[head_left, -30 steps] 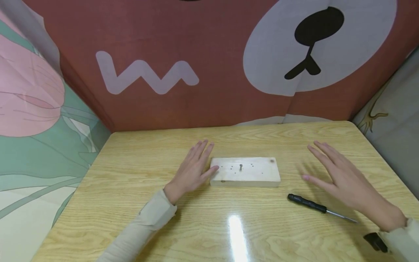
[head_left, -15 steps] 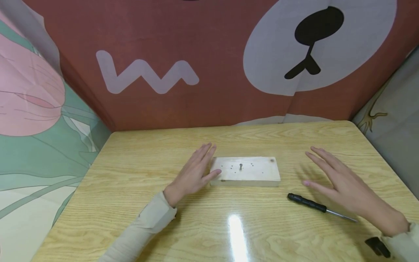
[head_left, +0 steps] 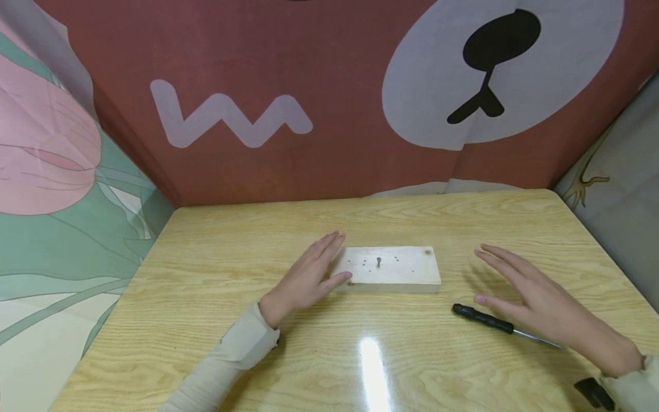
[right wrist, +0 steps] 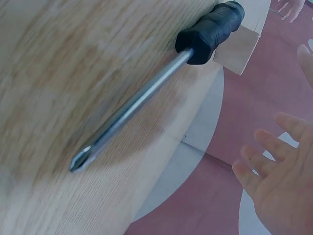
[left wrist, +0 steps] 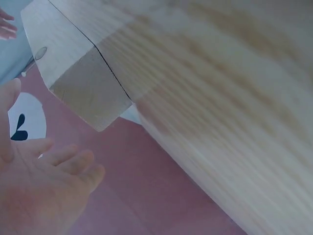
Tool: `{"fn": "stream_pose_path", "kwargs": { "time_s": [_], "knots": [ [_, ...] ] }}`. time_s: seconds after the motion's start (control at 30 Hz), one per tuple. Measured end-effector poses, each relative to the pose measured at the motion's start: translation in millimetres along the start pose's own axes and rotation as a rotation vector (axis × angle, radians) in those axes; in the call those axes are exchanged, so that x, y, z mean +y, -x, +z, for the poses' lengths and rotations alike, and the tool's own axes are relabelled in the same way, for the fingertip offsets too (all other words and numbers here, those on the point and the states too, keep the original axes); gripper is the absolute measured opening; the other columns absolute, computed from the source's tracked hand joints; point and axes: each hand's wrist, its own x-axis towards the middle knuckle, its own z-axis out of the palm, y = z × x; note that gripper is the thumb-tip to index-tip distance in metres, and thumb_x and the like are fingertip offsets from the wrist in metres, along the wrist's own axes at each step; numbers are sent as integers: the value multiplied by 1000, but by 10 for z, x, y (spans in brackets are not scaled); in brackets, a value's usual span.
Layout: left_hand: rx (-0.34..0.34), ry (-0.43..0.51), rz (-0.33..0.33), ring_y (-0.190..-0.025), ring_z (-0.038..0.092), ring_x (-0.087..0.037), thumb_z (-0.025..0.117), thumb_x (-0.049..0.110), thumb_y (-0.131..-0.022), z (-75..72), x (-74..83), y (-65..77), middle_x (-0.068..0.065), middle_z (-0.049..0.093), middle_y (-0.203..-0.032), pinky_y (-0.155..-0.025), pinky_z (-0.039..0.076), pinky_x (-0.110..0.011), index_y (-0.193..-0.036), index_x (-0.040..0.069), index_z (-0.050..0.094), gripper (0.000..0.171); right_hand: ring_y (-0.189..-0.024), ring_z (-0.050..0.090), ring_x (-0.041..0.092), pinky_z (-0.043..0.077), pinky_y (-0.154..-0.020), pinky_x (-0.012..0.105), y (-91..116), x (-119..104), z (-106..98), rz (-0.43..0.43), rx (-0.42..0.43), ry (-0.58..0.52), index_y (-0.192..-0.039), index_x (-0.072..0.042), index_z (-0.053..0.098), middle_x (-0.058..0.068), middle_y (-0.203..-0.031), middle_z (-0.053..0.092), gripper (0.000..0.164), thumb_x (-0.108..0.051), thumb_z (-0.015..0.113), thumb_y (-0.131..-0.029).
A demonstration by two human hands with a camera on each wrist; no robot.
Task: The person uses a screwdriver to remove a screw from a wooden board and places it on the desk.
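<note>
A pale wooden block (head_left: 401,274) with several small holes lies on the table, and a screw (head_left: 378,262) stands upright near its middle. My left hand (head_left: 308,274), fingers extended and holding nothing, overlaps the block's left end in the head view. In the left wrist view that hand (left wrist: 49,181) appears beside the block (left wrist: 83,73), palm showing. Off to the right, my right hand (head_left: 535,294) hovers with spread fingers and nothing in it. Just below it lies a screwdriver (head_left: 484,318) with a black handle; the right wrist view shows its cross-shaped tip (right wrist: 80,160).
The wood-grain table (head_left: 247,240) ends at the back against a reddish-brown cloth (head_left: 334,166) with a printed bear face. Patterned cloths also hang at the left and right sides. A small black object (head_left: 594,393) is by the right sleeve.
My left hand has shifted slightly right and toward me, covering more of the block's left end. My right hand has moved a little left and lower. Block and screwdriver stay put.
</note>
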Motion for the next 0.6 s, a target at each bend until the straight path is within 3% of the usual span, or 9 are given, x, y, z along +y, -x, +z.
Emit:
{"fn": "stream_pose_path", "kwargs": {
  "time_s": [0.6],
  "knots": [
    [-48, 49, 3, -150, 30, -27, 53, 52, -99, 8, -2, 12, -11, 31, -162, -121, 29, -49, -159, 14, 25, 76, -133, 44, 39, 43, -93, 61, 45, 17, 53, 6, -98, 25, -146, -19, 49, 13, -149, 46, 68, -46, 73, -88]
  ]
}}
